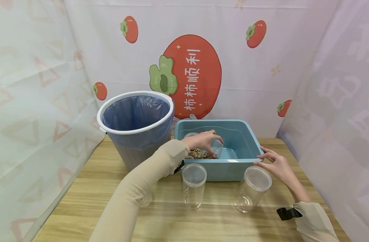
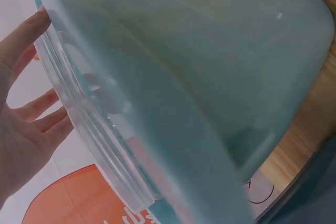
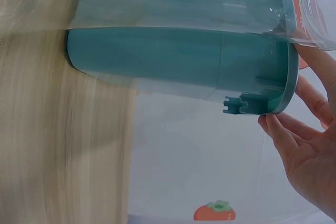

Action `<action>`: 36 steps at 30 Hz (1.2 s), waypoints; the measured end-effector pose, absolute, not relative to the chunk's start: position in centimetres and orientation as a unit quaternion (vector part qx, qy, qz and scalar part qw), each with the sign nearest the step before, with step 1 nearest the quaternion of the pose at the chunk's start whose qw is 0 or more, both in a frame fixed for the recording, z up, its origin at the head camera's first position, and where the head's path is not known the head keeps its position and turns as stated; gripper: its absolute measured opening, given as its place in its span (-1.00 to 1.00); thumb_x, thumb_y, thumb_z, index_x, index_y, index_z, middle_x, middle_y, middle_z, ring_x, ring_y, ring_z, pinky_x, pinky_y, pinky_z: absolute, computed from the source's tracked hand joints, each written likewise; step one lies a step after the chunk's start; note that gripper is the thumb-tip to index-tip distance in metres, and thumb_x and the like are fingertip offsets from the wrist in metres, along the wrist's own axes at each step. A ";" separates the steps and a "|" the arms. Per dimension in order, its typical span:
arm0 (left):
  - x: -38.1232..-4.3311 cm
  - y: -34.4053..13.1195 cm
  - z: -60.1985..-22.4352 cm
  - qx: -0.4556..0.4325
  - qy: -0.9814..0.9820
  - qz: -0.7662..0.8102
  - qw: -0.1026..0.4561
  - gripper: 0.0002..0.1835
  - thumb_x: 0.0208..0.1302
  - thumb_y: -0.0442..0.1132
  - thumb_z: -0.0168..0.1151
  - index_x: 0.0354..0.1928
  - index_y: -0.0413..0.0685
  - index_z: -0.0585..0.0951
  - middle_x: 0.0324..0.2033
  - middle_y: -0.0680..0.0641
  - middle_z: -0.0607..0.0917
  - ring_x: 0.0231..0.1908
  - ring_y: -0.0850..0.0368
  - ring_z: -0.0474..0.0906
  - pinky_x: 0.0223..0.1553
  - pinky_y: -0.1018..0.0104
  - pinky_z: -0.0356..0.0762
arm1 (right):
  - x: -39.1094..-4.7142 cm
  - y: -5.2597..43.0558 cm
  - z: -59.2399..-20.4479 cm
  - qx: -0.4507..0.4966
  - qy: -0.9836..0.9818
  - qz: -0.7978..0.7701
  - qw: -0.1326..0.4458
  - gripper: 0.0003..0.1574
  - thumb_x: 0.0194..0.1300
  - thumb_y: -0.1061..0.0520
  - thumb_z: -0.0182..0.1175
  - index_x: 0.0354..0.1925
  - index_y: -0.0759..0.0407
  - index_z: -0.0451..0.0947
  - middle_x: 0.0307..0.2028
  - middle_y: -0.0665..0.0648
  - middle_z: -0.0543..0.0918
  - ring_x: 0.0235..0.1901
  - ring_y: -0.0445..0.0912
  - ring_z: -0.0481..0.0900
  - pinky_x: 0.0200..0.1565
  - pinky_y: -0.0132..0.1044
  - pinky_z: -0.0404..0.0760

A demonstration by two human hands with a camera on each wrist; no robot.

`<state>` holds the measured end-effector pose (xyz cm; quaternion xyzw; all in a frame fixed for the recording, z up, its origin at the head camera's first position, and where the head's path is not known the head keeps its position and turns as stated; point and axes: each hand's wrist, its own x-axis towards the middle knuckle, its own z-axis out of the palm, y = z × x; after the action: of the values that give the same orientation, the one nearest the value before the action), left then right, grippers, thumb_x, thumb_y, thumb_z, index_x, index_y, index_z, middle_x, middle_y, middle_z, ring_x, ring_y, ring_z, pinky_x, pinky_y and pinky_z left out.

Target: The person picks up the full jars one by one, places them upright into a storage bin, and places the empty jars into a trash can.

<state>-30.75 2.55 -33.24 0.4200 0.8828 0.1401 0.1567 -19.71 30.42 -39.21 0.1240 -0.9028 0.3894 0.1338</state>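
Observation:
My left hand (image 1: 204, 141) reaches into the blue basin (image 1: 245, 139) and grips a clear plastic container (image 1: 217, 147), its fingers curved over it. Brown pieces that look like shelled nuts (image 1: 196, 154) lie beneath that hand. Most of the container is hidden by the hand. At the basin's right front corner my right hand (image 1: 275, 163) pinches the rim, fingers and thumb on either side of it, as the right wrist view also shows. Two lidded clear jars stand before the basin: one jar (image 1: 194, 186) in the middle, another jar (image 1: 253, 188) near my right hand.
A bin (image 1: 136, 131) lined with a blue bag stands left of the basin. Part of another clear round object (image 1: 147, 199) shows beside my left forearm. Everything rests on a wooden table (image 1: 178, 225), with printed cloth (image 1: 232, 84) behind and at the sides.

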 end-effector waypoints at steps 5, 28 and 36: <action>-30.4 2.2 -33.4 0.419 0.886 0.136 0.146 -0.43 0.01 -0.11 0.31 0.14 0.13 0.42 0.00 -0.04 0.36 -0.07 0.16 0.32 -0.11 0.32 0.37 | -19.7 30.2 -39.0 0.121 -0.908 0.380 0.129 -0.68 0.01 0.07 0.30 -0.32 0.28 0.56 0.14 0.38 0.31 0.05 0.27 0.32 -0.13 -0.73 0.27; -24.5 -3.3 -27.1 0.415 0.886 0.206 0.003 -0.58 0.16 -0.09 0.16 0.08 0.02 0.46 -0.02 -0.05 0.45 -0.04 0.15 0.39 -0.04 0.31 0.36 | -16.5 29.6 -36.1 0.194 -0.906 0.319 0.201 -0.69 0.07 0.22 0.24 -0.16 0.26 0.52 -0.02 0.34 0.47 -0.03 -0.57 0.20 -0.12 -0.76 0.15; -22.2 -7.0 -26.4 0.407 0.873 0.244 -0.110 -0.64 0.10 -0.16 0.23 -0.03 -0.03 0.54 -0.10 -0.05 0.51 -0.06 0.11 0.42 -0.05 0.27 0.36 | -14.7 29.0 -35.6 0.210 -0.914 0.285 0.201 -0.64 0.03 0.20 0.27 -0.13 0.14 0.51 -0.01 0.26 0.48 0.03 -0.55 0.16 -0.12 -0.73 0.11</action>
<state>-22.25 -6.98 -26.41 0.4075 0.8731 0.2439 -0.1101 -14.75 28.96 -35.64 0.2095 -0.9137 0.2846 0.2006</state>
